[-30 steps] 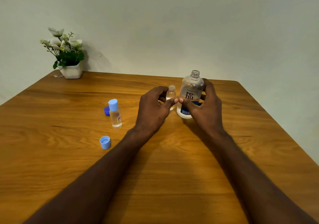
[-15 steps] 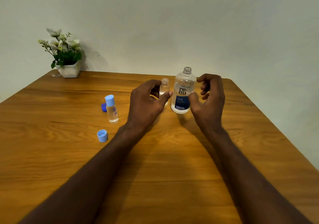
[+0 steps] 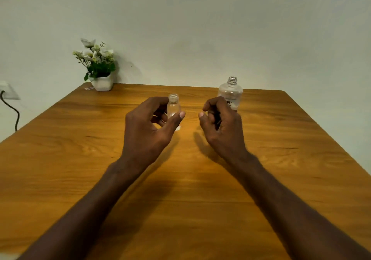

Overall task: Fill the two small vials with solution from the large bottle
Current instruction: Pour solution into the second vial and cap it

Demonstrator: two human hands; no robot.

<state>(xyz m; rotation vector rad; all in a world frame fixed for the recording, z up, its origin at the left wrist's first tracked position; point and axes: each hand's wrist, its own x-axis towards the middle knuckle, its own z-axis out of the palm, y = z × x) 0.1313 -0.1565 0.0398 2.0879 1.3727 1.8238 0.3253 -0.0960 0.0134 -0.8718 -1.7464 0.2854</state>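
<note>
A small clear vial (image 3: 173, 107) without a cap stands upright on the wooden table (image 3: 180, 179) at mid-distance. My left hand (image 3: 148, 127) wraps around it, thumb across its front and fingers behind. The large clear bottle (image 3: 230, 92), uncapped and printed with a label, stands upright behind my right hand (image 3: 221, 127). That hand hovers in front of the bottle with loosely curled fingers, holds nothing and does not touch it. The second vial and the loose caps do not show in this view.
A white pot of flowers (image 3: 98, 69) sits at the table's far left corner against the wall. A wall socket with a dark cable (image 3: 10, 107) is at the far left. The table's right edge runs diagonally at the right.
My right hand let go of the large bottle and drew back toward me, fingers curling. The bottle now stands alone. The capped vial and blue caps at the left are no longer seen.
</note>
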